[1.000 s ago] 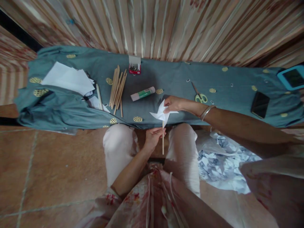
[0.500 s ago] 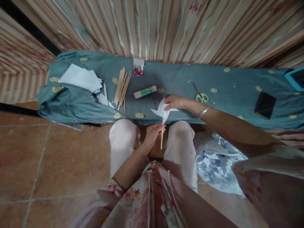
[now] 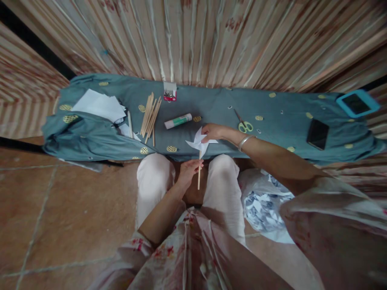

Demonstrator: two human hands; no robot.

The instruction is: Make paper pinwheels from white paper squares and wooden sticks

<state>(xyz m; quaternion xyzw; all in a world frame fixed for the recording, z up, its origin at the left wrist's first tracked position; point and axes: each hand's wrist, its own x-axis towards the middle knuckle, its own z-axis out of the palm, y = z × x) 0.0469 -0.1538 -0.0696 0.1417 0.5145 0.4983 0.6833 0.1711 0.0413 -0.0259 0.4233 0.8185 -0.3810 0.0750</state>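
A white paper pinwheel with pointed blades is fixed near the top of a thin wooden stick. My left hand is closed around that stick just below the blades, over the gap between my knees. From the upper right, my right hand grips the pinwheel near its centre, fingers bent over a blade; a bangle circles that wrist. Beyond the pinwheel lies a glue stick, with green-handled scissors farther right.
On the cloth-covered bench are a bundle of wooden sticks, a small red box of pins, white paper sheets, a pencil-like white rod, a phone and a blue-framed device. A bag of paper pieces sits on the floor.
The whole view has shifted, so bench items appear slightly left of before. Both hands keep their hold on the pinwheel and stick, with hardly any change in pose.
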